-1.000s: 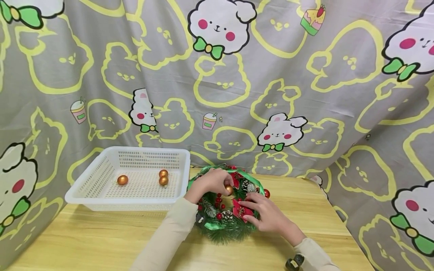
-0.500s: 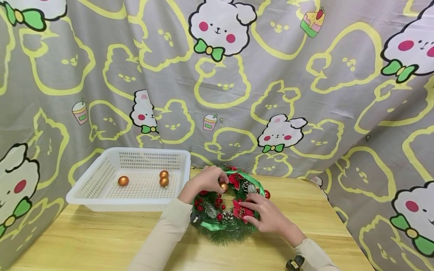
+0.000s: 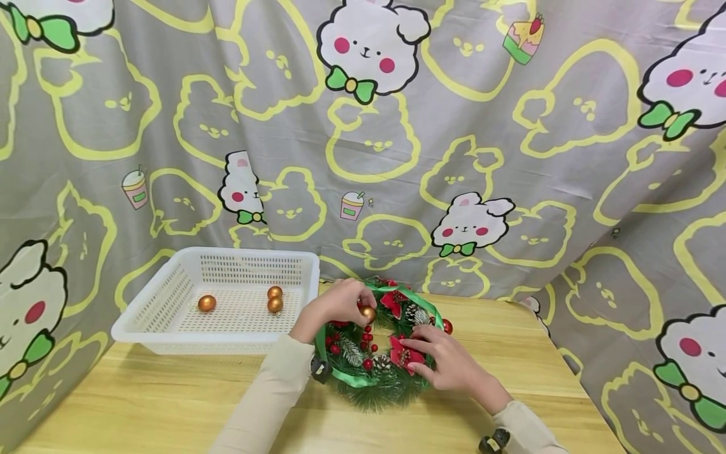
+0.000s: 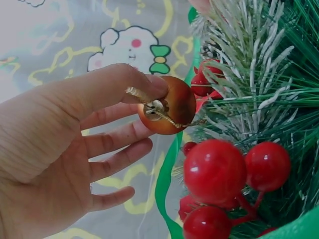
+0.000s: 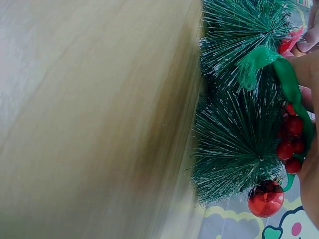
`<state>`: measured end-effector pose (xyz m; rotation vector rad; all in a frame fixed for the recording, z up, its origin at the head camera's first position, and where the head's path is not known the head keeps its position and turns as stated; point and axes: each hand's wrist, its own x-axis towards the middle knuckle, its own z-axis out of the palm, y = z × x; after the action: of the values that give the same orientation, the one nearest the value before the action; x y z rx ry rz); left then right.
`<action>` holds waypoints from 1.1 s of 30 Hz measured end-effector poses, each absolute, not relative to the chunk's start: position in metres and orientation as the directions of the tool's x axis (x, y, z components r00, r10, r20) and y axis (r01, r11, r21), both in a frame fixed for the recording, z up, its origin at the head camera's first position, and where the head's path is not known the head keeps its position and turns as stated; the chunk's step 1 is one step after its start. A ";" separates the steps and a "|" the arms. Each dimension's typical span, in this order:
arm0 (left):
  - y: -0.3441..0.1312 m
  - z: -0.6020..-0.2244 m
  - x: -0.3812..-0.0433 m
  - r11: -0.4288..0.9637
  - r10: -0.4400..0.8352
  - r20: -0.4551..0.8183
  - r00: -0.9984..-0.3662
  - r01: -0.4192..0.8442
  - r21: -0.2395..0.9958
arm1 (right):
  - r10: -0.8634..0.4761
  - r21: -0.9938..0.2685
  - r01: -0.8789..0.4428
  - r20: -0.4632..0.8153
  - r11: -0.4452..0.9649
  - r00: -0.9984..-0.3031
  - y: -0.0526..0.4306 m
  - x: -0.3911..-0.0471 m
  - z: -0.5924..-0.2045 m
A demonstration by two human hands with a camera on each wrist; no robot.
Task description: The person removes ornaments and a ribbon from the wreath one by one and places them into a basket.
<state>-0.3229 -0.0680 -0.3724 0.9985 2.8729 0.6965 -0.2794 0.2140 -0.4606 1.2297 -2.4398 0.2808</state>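
In the head view my left hand (image 3: 340,302) is over the left side of a Christmas wreath (image 3: 386,392), pinching a copper-gold bauble (image 3: 368,314). The left wrist view shows the bauble (image 4: 180,107) between thumb and fingertips, its cap and gold cord facing the camera, close beside the frosted sprigs and red berries (image 4: 214,169). My right hand (image 3: 448,358) rests on the wreath's right side, fingers spread over a red poinsettia (image 3: 401,354). Green ribbon (image 3: 432,308) runs around the wreath. In the right wrist view, only part of the right hand (image 5: 310,67) shows.
A white perforated basket (image 3: 142,335) stands to the left on the wooden table (image 3: 170,397), with several copper-gold baubles (image 3: 207,303) inside. At the wreath's right edge hangs a shiny red bauble (image 3: 447,326). A patterned curtain (image 3: 272,132) closes off the back and sides.
My left hand has moved left across the wreath with the bauble, from near its upper middle to its left side. The right hand has stayed in place.
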 end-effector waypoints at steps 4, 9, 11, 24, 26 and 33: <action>-0.069 -0.370 -0.322 0.690 0.587 0.147 -0.796 0.588 0.423 | -0.725 0.002 -0.803 0.431 0.595 -0.537 0.214 -0.279 -0.461; -0.072 -0.371 -0.322 0.707 0.547 0.192 -0.815 0.572 0.416 | -0.728 0.002 -0.805 0.429 0.593 -0.535 0.214 -0.279 -0.461; -0.074 -0.371 -0.323 0.714 0.526 0.222 -0.821 0.569 0.408 | -0.727 0.001 -0.805 0.430 0.593 -0.535 0.214 -0.279 -0.462; -0.088 -0.369 -0.330 0.725 0.420 0.578 -0.700 0.642 0.251 | -0.725 0.010 -0.801 0.431 0.598 -0.536 0.214 -0.278 -0.462; -0.092 -0.369 -0.332 0.732 0.407 0.633 -0.659 0.649 0.205 | -0.726 0.013 -0.802 0.433 0.597 -0.534 0.215 -0.278 -0.462; -0.112 -0.364 -0.336 0.767 0.340 0.781 -0.524 0.635 0.093 | -0.725 0.014 -0.798 0.428 0.602 -0.539 0.215 -0.278 -0.462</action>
<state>-0.3361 -0.1116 -0.3641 1.2306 3.6703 0.8040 -0.2779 0.2145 -0.4620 1.2206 -2.4394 0.2571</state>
